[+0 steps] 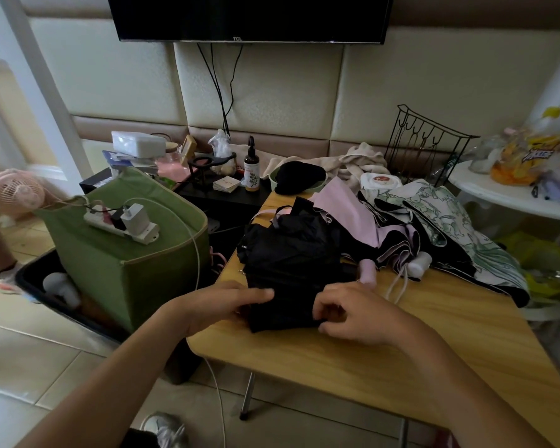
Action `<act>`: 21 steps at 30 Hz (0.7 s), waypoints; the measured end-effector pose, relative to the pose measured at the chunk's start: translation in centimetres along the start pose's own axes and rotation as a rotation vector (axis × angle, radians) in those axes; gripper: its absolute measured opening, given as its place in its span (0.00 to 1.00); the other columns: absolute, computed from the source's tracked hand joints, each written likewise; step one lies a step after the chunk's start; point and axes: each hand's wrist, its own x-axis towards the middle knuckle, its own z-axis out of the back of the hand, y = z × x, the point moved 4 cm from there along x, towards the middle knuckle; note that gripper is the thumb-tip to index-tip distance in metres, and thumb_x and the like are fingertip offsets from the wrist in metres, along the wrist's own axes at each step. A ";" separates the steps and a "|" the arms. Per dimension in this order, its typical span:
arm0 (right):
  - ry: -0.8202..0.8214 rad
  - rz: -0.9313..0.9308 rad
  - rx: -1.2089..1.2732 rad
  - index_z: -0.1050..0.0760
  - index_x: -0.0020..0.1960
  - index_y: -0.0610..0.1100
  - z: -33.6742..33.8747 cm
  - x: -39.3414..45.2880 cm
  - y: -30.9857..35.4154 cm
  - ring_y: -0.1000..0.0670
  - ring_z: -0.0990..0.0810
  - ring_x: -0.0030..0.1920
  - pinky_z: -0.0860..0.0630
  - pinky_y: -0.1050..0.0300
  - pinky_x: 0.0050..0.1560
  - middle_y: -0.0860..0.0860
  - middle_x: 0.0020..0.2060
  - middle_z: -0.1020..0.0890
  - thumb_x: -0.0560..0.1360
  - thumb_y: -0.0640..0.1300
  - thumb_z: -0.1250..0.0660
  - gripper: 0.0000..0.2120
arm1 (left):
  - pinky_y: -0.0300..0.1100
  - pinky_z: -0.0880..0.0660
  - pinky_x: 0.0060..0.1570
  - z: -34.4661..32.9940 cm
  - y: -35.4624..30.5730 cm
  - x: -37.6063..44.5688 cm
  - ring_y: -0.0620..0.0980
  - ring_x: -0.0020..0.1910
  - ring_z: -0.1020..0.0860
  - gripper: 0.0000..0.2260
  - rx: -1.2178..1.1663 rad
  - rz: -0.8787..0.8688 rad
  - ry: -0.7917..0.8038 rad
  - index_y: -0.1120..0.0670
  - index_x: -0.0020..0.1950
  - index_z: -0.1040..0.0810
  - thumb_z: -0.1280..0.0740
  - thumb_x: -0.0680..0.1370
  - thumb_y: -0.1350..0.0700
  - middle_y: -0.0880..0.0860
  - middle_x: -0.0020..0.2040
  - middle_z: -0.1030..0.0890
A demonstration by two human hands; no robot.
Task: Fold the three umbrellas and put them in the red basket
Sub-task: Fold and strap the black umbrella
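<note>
Your left hand (222, 302) lies with fingers extended against the near edge of the black umbrella (288, 263), at frame centre on the wooden table (401, 357). Your right hand (353, 313) has its fingers curled, pinching the black fabric. The pink umbrella (362, 221) and the floral umbrella (450, 227) lie unfolded at centre right, overlapping. No red basket is visible. Risk: loose panels are likely to spring open if either hand releases early; overlapping canopies may snag and drag together; handles near the heap could roll.
</note>
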 end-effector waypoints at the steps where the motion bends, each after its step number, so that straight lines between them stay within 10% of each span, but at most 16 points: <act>1: 0.016 0.008 0.012 0.22 0.50 0.55 -0.3 -0.1 0.0 0.60 0.26 0.53 0.30 0.63 0.55 0.60 0.47 0.23 0.75 0.52 0.28 0.05 | 0.45 0.24 0.64 0.0 0.1 0.1 0.47 0.63 0.20 0.33 -0.049 0.001 -0.035 0.51 0.70 0.24 0.29 0.72 0.32 0.48 0.64 0.18; 5: 0.014 0.002 0.036 0.25 0.47 0.54 -0.8 -0.5 -0.2 0.60 0.26 0.49 0.28 0.65 0.48 0.59 0.46 0.24 0.74 0.51 0.28 0.06 | 0.42 0.22 0.50 -0.5 -0.5 0.5 0.52 0.58 0.18 0.23 -0.310 0.037 -0.207 0.56 0.71 0.27 0.36 0.82 0.43 0.55 0.62 0.18; 10: -0.079 0.008 0.048 0.25 0.48 0.55 -0.8 -0.3 0.1 0.59 0.25 0.49 0.26 0.61 0.49 0.59 0.46 0.24 0.74 0.53 0.28 0.07 | 0.42 0.24 0.60 -1.0 -1.3 1.6 0.50 0.62 0.20 0.16 -0.386 -0.072 -0.269 0.53 0.70 0.25 0.32 0.82 0.54 0.53 0.66 0.19; 21: -0.328 -0.110 0.107 0.27 0.47 0.54 -0.6 1.0 0.2 0.58 0.23 0.42 0.22 0.54 0.45 0.58 0.43 0.25 0.79 0.48 0.31 0.05 | 0.40 0.25 0.56 -0.2 -1.8 3.5 0.49 0.61 0.21 0.17 0.005 -0.217 -0.510 0.53 0.65 0.25 0.29 0.78 0.63 0.45 0.56 0.19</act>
